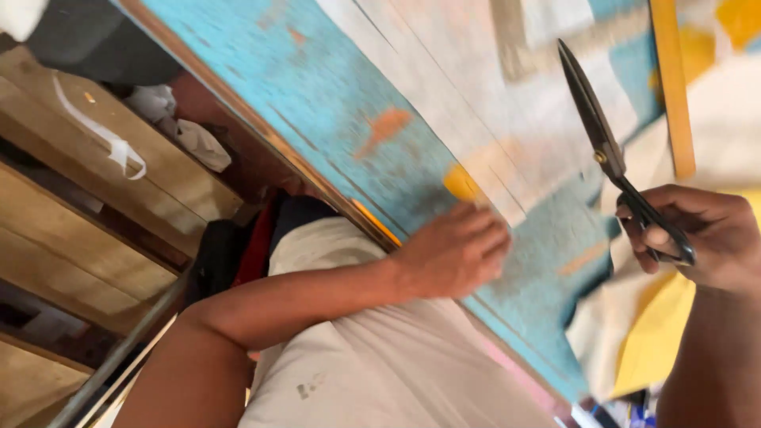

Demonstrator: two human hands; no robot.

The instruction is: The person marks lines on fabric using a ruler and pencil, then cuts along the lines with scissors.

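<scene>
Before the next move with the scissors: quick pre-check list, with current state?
1. Right hand grips scissors by the handles: ok.
2. Blades closed, pointing away from the body: ok.
3. Left hand flat on pale fabric strip, apart from the blades: ok.
4. Fabric lying flat on blue table: ok where visible.
5. Cut line marked on fabric: cannot tell, blurred.
6. Wooden ruler apart from the blades: ok.
</scene>
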